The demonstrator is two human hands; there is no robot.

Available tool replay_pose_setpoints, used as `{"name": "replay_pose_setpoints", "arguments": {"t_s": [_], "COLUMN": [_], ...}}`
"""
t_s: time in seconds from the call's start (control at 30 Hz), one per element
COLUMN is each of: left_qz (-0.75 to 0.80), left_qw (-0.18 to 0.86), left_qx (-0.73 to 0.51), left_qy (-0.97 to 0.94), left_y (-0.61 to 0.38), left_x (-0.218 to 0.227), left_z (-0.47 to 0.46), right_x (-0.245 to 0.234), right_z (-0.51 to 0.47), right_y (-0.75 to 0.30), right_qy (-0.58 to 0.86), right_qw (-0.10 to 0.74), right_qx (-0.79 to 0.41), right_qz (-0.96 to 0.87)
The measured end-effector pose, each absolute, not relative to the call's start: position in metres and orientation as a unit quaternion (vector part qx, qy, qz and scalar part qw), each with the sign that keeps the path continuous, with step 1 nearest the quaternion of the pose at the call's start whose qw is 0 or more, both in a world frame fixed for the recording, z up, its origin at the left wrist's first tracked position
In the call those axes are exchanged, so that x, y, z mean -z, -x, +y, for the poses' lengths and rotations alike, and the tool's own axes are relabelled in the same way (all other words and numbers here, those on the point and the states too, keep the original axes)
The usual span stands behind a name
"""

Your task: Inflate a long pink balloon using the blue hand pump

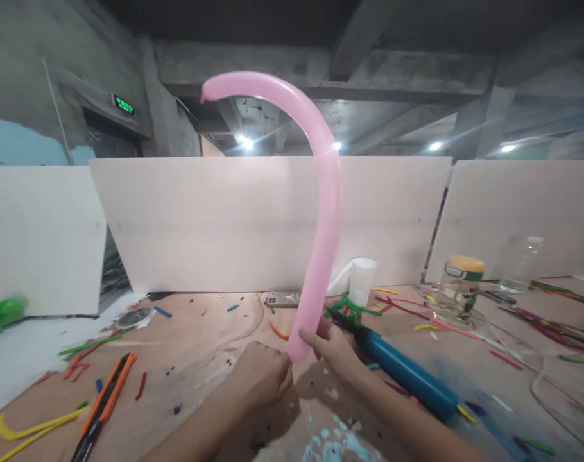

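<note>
Pinching the base of the inflated pink modelling balloon (321, 212), your left hand (266, 375) is clenched around its neck and your right hand (333, 350) grasps just beside; it arcs upward above the table (200, 346). Loosen either grip and air likely escapes.
</note>
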State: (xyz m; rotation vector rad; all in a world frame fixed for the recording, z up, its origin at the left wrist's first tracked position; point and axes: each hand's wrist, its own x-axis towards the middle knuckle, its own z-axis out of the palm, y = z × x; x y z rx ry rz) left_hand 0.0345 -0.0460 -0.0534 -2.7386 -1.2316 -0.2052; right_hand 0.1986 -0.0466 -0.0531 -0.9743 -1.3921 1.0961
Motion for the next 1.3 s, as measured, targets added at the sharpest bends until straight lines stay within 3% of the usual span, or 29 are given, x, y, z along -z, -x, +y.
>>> {"name": "replay_pose_setpoints", "arguments": {"t_s": [0.3, 0.83, 1.3], "left_qz": [-0.432, -0.404, -0.433], "left_qw": [0.075, 0.047, 0.011], "left_qx": [0.078, 0.108, 0.116], "left_qy": [0.895, 0.907, 0.894], "left_y": [-0.003, 0.001, 0.003], "left_x": [0.084, 0.096, 0.096], "left_z": [-0.038, -0.037, -0.04], "right_x": [0.101, 0.11, 0.104], "right_z": [-0.028, -0.025, -0.033], "right_y": [-0.183, -0.184, -0.179], "right_qy": [0.449, 0.448, 0.435], "right_qw": [0.475, 0.492, 0.507], "right_qx": [-0.624, -0.52, -0.506], "right_qz": [-0.428, -0.536, -0.546]}}
